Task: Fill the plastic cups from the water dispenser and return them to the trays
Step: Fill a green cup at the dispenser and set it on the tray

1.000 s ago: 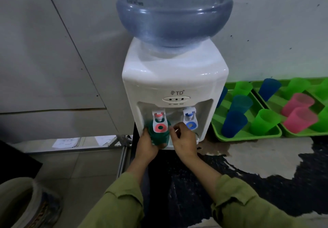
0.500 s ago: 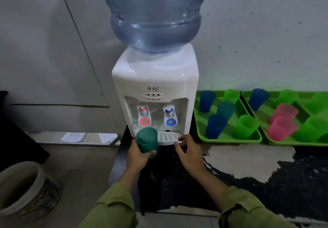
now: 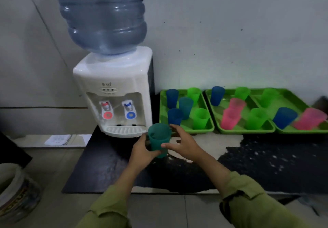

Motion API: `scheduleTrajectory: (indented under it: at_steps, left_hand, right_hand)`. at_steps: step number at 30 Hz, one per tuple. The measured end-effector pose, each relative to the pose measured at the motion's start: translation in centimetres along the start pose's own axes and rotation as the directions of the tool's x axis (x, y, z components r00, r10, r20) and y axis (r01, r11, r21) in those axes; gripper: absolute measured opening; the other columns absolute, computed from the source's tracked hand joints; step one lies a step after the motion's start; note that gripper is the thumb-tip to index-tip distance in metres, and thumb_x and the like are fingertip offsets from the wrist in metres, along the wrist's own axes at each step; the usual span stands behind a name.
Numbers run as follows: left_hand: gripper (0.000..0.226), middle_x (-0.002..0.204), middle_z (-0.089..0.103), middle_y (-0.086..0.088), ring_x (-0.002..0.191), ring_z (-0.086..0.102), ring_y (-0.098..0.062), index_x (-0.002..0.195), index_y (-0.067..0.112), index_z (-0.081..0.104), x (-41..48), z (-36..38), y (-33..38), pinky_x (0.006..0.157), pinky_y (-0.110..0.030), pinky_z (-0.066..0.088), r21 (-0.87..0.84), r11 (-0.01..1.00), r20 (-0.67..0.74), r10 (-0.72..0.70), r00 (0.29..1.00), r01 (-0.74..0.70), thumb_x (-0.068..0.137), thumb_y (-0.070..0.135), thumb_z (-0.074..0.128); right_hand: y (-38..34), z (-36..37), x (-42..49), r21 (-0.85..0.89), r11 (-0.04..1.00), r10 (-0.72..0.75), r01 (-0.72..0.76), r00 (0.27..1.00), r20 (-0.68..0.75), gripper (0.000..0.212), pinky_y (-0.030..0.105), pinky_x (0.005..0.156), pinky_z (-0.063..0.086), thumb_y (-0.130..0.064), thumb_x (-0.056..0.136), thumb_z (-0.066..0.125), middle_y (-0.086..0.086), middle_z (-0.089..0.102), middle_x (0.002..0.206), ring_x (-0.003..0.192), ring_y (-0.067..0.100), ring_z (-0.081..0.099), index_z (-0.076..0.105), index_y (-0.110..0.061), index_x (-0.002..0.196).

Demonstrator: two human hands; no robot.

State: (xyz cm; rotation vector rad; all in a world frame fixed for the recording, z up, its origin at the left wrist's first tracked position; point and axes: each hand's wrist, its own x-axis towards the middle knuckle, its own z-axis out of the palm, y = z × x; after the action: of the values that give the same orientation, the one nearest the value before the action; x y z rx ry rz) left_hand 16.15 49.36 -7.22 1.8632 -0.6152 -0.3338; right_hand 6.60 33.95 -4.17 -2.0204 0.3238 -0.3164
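My left hand (image 3: 142,149) holds a teal plastic cup (image 3: 158,137) upright above the dark counter, just right of the drip tray (image 3: 124,130) of the white water dispenser (image 3: 113,78). My right hand (image 3: 185,144) is spread around the cup's right side, with its thumb on the cup's front. The dispenser has a red tap (image 3: 106,115) and a blue tap (image 3: 131,115). Three green trays stand to the right: the left tray (image 3: 188,130), the middle tray (image 3: 246,131) and the right tray (image 3: 301,132). They hold several blue, green, teal and pink cups.
A big blue water bottle (image 3: 103,14) sits on top of the dispenser. The black counter (image 3: 266,165) has a worn white patch (image 3: 213,144). A white bucket (image 3: 16,201) stands on the floor at the lower left, with papers (image 3: 58,139) beyond it.
My left hand drew the teal cup away from the red tap and carried it right, past the drip tray. My right hand left the dispenser and came up to the cup.
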Motion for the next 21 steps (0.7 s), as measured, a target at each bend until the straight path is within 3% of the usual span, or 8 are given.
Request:
scheduleTrajectory:
  at_steps: [3, 6, 15, 18, 21]
  left_hand:
    - [0.058, 0.101, 0.067, 0.007, 0.092, 0.065, -0.006, 0.102, 0.036, 0.054, 0.4, 3.9, 3.0, 0.076, -0.025, 0.054, -0.021, 0.998, 0.088, 0.061, 0.994, -0.059, 0.054, 0.034, 0.085]
    - [0.055, 0.102, 0.064, 0.014, 0.093, 0.061, -0.001, 0.103, 0.042, 0.05, 1.3, 7.6, 5.9, 0.074, -0.021, 0.052, -0.016, 0.992, 0.158, 0.127, 0.979, -0.126, 0.059, 0.039, 0.084]
    - [0.071, 0.119, 0.053, 0.015, 0.103, 0.055, 0.001, 0.127, 0.027, 0.042, 7.6, 17.9, 12.4, 0.068, -0.008, 0.047, -0.096, 0.974, 0.393, 0.227, 0.891, -0.206, 0.068, 0.021, 0.081]
    - [0.074, 0.128, 0.05, 0.008, 0.109, 0.054, -0.008, 0.132, 0.023, 0.039, 11.0, 21.0, 14.0, 0.078, -0.021, 0.049, -0.117, 0.969, 0.423, 0.249, 0.871, -0.22, 0.07, 0.017, 0.08]
    - [0.072, 0.129, 0.05, 0.0, 0.113, 0.052, -0.015, 0.135, 0.016, 0.039, 14.5, 24.5, 15.5, 0.082, -0.026, 0.045, -0.095, 0.97, 0.412, 0.244, 0.878, -0.225, 0.074, 0.018, 0.078]
  right_hand:
    - [0.3, -3.9, -1.2, 0.005, 1.0, 0.009, -0.009, 0.999, -0.05, 0.081, 0.008, 0.086, 0.037, -0.035, 0.067, 0.082, -0.015, 0.048, 0.121, 0.112, 0.002, 0.048, 0.039, -0.021, 0.134]
    - [0.9, -7.9, -2.1, 0.002, 1.0, 0.006, -0.006, 0.99, -0.142, 0.075, 0.009, 0.087, 0.042, -0.035, 0.065, 0.083, -0.013, 0.054, 0.116, 0.108, 0.004, 0.053, 0.043, -0.02, 0.127]
    - [3.9, -19.4, -1.0, -0.051, 0.995, 0.054, -0.082, 0.91, -0.411, 0.071, 0.001, 0.07, 0.044, -0.037, 0.065, 0.083, -0.006, 0.057, 0.11, 0.1, 0.009, 0.057, 0.047, -0.017, 0.122]
    - [5.0, -23.9, 0.2, -0.127, 0.985, 0.042, -0.113, 0.884, -0.466, 0.075, 0.001, 0.069, 0.042, -0.039, 0.064, 0.082, -0.002, 0.056, 0.113, 0.098, 0.011, 0.056, 0.045, -0.015, 0.125]
    - [6.5, -28.4, 1.7, -0.158, 0.976, 0.054, -0.149, 0.87, -0.489, 0.077, 0.017, 0.082, 0.044, -0.039, 0.064, 0.083, 0.001, 0.058, 0.115, 0.1, 0.014, 0.056, 0.045, -0.014, 0.125]
